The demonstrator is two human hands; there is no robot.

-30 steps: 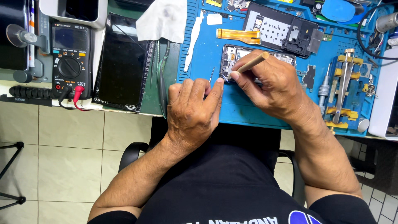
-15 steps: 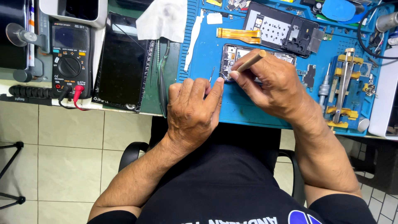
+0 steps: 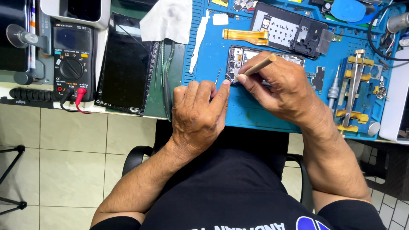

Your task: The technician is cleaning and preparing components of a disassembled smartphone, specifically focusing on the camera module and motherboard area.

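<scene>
An opened phone with bare circuitry lies on the blue work mat. My right hand grips a tan stick tool like a pen, its tip down at the phone's lower left corner. My left hand rests at the mat's front edge with its fingers curled. Its index finger stretches toward the phone's corner, next to the tool tip. A thin metal tool shows just above those fingers; whether the left hand holds it is unclear.
A black phone back frame and an orange flex strip lie further up the mat. A dark screen panel, a multimeter with red and black leads and a white cloth sit left. Yellow clamps and screwdrivers stand right.
</scene>
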